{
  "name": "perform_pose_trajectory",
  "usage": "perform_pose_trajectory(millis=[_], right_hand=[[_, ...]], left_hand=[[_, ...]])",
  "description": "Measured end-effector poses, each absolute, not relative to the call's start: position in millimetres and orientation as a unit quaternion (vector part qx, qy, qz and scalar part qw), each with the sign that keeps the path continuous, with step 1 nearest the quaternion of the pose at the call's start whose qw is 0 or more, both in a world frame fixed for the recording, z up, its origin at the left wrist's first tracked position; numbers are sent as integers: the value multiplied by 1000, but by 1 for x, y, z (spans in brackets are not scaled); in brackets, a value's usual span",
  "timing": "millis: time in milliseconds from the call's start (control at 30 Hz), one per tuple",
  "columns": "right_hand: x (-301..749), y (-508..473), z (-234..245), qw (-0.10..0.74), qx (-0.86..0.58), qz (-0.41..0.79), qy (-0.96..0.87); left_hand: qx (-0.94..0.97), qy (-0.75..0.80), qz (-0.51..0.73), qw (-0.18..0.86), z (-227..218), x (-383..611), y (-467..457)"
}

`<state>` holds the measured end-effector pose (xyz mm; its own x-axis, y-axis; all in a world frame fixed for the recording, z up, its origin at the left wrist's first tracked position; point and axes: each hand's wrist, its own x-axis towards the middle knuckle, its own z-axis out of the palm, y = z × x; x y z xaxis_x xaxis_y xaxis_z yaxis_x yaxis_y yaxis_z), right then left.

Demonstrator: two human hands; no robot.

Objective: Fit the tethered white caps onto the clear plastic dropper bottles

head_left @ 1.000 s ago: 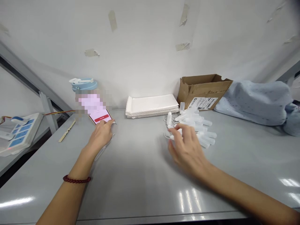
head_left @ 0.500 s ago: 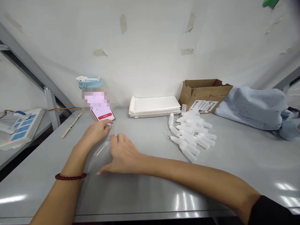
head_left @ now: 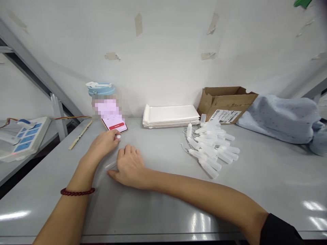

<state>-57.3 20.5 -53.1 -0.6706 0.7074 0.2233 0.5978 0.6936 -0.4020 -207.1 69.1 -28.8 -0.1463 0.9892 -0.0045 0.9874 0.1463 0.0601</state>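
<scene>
– Head view: what's near?
– Phone [head_left: 120, 128] beyond the left hand [head_left: 104, 143], grip pinching a white bit [head_left: 118, 136]; bottles [head_left: 208, 149] before the box [head_left: 226, 104], its inside hidden
– Loose bottle [head_left: 110, 166]?
– Partly under the right hand [head_left: 130, 167]; that grip I can't tell

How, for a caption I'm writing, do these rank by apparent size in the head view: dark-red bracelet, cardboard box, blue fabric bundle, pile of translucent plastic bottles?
1. Blue fabric bundle
2. Cardboard box and pile of translucent plastic bottles: too alike to rank
3. Dark-red bracelet, though nearer the camera
</scene>
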Motion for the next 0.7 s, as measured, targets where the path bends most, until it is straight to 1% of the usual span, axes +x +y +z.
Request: perform_pose_trajectory(millis=[200, 333, 400, 567, 700], right_hand=[[-45, 21, -54, 189, -350, 146, -906], [-54, 14, -56, 195, -374, 169, -891], [-60, 10, -57, 194, -366, 162, -896], [-60, 9, -63, 199, -270, 66, -940], [-41, 17, -68, 195, -178, 59, -963]], left_hand=[[648, 761, 13, 18, -30, -205, 68], [651, 759, 24, 14, -29, -202, 68], [654, 756, 28, 14, -30, -202, 68], [659, 751, 36, 14, -32, -202, 70], [662, 747, 52, 21, -32, -199, 68]])
